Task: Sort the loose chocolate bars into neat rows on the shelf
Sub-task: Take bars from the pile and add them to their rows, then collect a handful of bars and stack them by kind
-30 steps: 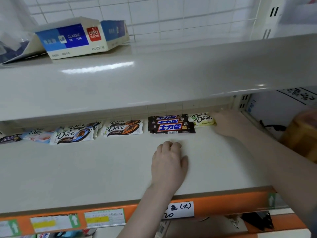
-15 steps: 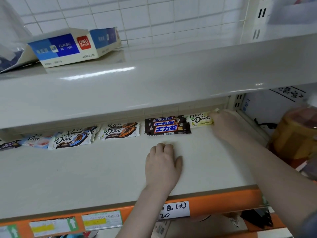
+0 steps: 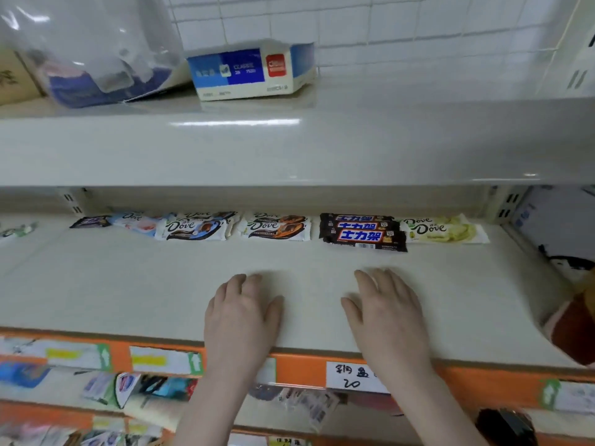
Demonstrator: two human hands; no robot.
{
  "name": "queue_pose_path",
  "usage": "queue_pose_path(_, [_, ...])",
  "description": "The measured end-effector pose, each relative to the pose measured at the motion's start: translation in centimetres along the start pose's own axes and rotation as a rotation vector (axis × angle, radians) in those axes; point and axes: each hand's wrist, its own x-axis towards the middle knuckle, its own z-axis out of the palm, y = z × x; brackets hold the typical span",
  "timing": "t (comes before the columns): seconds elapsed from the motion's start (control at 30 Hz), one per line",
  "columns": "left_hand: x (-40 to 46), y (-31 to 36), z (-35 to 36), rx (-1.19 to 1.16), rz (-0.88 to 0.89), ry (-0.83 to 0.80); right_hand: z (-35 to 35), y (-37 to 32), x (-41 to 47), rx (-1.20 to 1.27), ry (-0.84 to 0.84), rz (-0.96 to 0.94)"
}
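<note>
Chocolate bars lie in rows along the back of the cream shelf [image 3: 128, 284]. From the right: pale green Dove bars [image 3: 442, 231], three dark bars with blue labels [image 3: 363, 233], Dove bars with orange trim [image 3: 277, 227], Dove bars with blue trim [image 3: 193, 229], a pink-and-white bar [image 3: 136, 222] and a dark purple bar [image 3: 90, 222]. My left hand [image 3: 241, 313] and my right hand [image 3: 386, 313] rest flat on the shelf near its front edge, side by side, fingers straight, holding nothing. Both are well short of the bars.
The upper shelf [image 3: 289, 149] overhangs the bars and carries a blue-and-white box [image 3: 248, 72] and a clear plastic bag [image 3: 90, 49]. An orange price rail [image 3: 299, 370] with labels fronts the shelf. A brown object [image 3: 576, 326] sits at the right end. Packets fill the shelf below.
My right hand has pulled back from the pale green Dove bars at the back right and now lies flat beside my left hand. The view has shifted right and lower.
</note>
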Motion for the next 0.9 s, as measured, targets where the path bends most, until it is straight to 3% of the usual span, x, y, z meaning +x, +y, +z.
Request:
queue_pose_path(0.2, [-2.5, -12.3, -3.7, -0.006, -0.08, 0.066, 1.7, -13.6, -2.2, 0.067, -0.025, -0.155])
queue_pose_path(0.5, [-4.1, -37.6, -11.7, 0.091, -0.177, 0.177, 6.2, -38.1, -3.9, 0.182, -0.057, -0.232])
queue_pose_path(0.9, [3.8, -60.7, -15.7, 0.128, -0.297, 0.229, 12.3, -61.2, 2.3, 0.243, -0.066, -0.395])
